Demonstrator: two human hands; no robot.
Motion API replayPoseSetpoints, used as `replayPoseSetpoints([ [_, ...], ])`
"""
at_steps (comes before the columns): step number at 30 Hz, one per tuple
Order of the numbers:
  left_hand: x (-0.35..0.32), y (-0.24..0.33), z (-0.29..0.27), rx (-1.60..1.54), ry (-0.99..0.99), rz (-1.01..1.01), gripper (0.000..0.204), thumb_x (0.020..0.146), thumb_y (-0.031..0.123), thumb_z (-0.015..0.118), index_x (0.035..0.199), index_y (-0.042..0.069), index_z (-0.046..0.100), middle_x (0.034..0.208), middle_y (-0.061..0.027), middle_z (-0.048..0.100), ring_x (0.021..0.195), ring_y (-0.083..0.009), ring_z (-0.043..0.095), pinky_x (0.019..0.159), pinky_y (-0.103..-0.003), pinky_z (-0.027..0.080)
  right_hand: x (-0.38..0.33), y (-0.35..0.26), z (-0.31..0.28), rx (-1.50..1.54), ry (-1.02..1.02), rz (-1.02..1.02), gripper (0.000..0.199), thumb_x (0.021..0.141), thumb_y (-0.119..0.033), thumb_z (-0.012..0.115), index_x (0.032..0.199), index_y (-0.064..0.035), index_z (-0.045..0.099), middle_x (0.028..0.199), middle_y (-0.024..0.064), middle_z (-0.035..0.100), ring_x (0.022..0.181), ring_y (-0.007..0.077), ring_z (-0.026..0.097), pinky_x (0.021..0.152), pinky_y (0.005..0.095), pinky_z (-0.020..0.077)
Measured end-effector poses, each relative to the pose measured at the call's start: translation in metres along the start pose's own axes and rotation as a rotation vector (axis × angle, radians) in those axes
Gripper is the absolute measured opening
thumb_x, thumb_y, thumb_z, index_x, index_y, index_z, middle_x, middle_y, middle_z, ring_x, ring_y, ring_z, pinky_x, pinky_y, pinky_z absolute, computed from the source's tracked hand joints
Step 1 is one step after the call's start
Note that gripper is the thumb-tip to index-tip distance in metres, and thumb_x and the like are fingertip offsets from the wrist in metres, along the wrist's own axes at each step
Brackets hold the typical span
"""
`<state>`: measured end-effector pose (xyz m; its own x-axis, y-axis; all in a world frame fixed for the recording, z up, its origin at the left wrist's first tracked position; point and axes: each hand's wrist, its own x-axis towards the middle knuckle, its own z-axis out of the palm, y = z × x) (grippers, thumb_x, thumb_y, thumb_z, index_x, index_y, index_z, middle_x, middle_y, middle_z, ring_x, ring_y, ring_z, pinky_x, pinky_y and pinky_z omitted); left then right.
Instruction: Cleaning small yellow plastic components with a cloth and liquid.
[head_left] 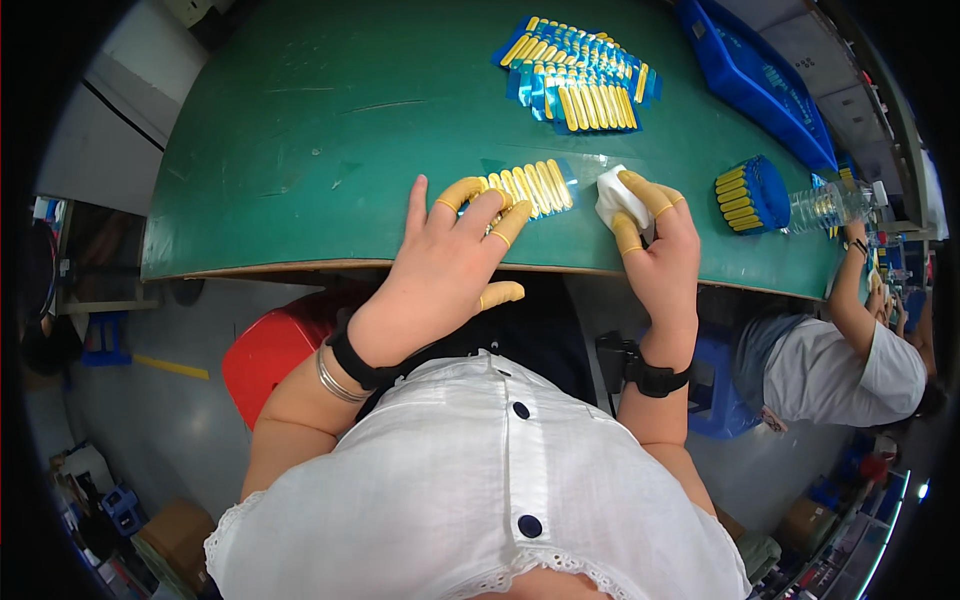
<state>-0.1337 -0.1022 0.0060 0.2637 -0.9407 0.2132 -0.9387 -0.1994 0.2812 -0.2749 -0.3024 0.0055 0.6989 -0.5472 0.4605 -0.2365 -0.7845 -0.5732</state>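
Green bench (300, 150) takes up most of the view, both hands working at its near edge. Blue tray (760, 80) sits far R, well beyond the R hand, angled along the bench edge, out of the work zone. Big fanned pile of blue/yellow strips (580, 75) lies straight ahead, well apart from both hands, prob stock kept within reach but off the wiping spot. Bundled stack of the same pieces (750, 195) on its side just R of the R hand, w/ a clear plastic bottle (830, 205) touching or right behind it, can't tell which.

Single row of strips (530, 188) lies between the hands. L hand (440, 270) is spread flat, fingertips pressing its L end, looks like it pins the row so it won't slide. R hand (655, 240) pinches a folded white cloth (612, 195) btw thumb and forefinger, cloth touching the bench just R of the row. Yellow finger cots on most fingertips, likely to keep prints off.

Nothing blocks the gap btw cloth and row. Co-worker's arm (850, 300) far R, clear of it
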Motion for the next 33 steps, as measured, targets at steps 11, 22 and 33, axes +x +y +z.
replayPoseSetpoints([
  [11, -0.003, -0.014, 0.003, -0.054, 0.073, 0.083, 0.073, 0.068, 0.029, 0.084, 0.133, 0.01, 0.057, 0.124, -0.0098, 0.052, 0.126, -0.0331, 0.045, 0.113, -0.058, 0.027, 0.006, 0.004, 0.001, 0.699, 0.074, 0.36, 0.039, 0.094, -0.01, 0.065, 0.129, 0.0029, 0.054, 0.116, 0.0112, 0.064, 0.094, 0.0157, 0.065, 0.078, 0.0277, 0.0532],
  [22, -0.001, -0.013, 0.01, -0.102, 0.194, 0.012, 0.054, 0.067, 0.024, 0.082, 0.119, 0.015, 0.068, 0.115, -0.0093, 0.055, 0.121, -0.033, 0.048, 0.108, -0.057, 0.034, 0.002, 0.008, -0.005, 1.118, -0.021, 0.484, 0.037, 0.1, -0.013, 0.053, 0.132, 0.0036, 0.051, 0.115, 0.0134, 0.065, 0.097, 0.022, 0.067, 0.079, 0.0323, 0.0552],
  [33, -0.005, -0.014, 0.024, -0.019, 0.285, 0.018, 0.048, 0.068, 0.026, 0.08, 0.113, 0.017, 0.071, 0.109, -0.0059, 0.058, 0.117, -0.0309, 0.052, 0.106, -0.057, 0.037, 0.009, -0.054, 0.007, -0.18, -0.352, -0.212, 0.037, 0.075, 0.0, 0.071, 0.109, -0.0134, 0.073, 0.102, 0.0105, 0.065, 0.092, 0.0295, 0.059, 0.082, 0.0393, 0.0503],
])
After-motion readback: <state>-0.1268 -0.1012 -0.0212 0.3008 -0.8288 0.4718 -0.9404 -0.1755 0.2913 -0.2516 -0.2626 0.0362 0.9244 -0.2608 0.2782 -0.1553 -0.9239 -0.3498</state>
